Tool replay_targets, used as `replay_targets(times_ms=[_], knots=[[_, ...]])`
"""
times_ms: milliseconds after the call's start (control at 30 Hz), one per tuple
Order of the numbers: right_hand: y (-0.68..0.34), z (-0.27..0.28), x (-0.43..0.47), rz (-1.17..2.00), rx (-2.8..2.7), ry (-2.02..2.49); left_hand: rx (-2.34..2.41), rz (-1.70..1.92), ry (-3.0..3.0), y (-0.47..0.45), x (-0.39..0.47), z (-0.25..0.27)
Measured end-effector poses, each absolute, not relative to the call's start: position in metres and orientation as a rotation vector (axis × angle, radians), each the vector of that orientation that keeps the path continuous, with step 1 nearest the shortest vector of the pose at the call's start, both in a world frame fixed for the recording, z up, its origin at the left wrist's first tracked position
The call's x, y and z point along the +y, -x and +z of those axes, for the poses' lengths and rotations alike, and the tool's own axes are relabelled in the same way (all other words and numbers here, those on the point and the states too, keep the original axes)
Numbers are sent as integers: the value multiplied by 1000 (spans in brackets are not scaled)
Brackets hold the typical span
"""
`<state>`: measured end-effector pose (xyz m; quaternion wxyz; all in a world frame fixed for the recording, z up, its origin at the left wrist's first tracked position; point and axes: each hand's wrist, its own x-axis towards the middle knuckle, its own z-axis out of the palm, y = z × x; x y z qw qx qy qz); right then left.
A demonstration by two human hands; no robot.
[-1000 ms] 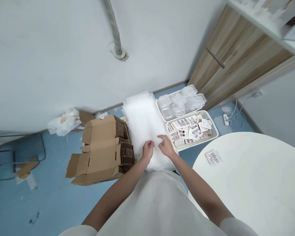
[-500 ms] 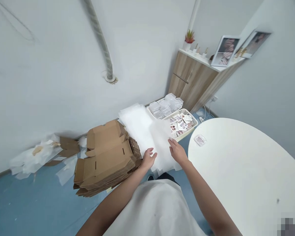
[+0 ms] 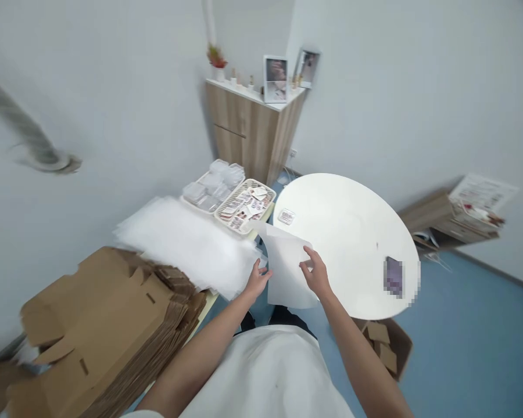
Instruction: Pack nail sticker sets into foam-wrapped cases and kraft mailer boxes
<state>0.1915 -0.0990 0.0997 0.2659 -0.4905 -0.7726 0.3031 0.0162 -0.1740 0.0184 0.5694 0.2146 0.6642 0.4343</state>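
A thin white translucent sheet [image 3: 286, 270] hangs in front of me, curling at its far left corner, over the gap beside the round table. My right hand [image 3: 317, 276] grips it at the right edge between thumb and fingers. My left hand [image 3: 256, 282] is close to the sheet's left edge, fingers apart and holding nothing. To the left lies a pile of similar white sheets [image 3: 183, 241], with a stack of flat brown cardboard boxes [image 3: 108, 319] nearer to me.
Beyond the pile are a basket of clear plastic cases [image 3: 213, 184] and a basket of printed cards [image 3: 246, 203]. The round white table [image 3: 340, 232] carries a small clear case [image 3: 286, 216] and a blurred purple object [image 3: 393, 276]. A cardboard box [image 3: 401, 348] is below the table; a wooden cabinet [image 3: 253, 128] stands behind.
My view has swung right. The sheet has come off the pile and moved right toward the round table in my right hand. My left hand has also left the pile.
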Motion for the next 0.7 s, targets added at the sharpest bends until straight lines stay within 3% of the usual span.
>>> replay_targets(times_ms=[267,467,700], knots=[[-289,95,-110,781,-1615,1573,1428,830,-975,-91,-122,19],[-349,50,-98,831,-1333,1712,1448,565,-1554,-137,-104,17],[-389,-3,-61,835,-1489,1846,1496,0,-1883,-179,-82,21]])
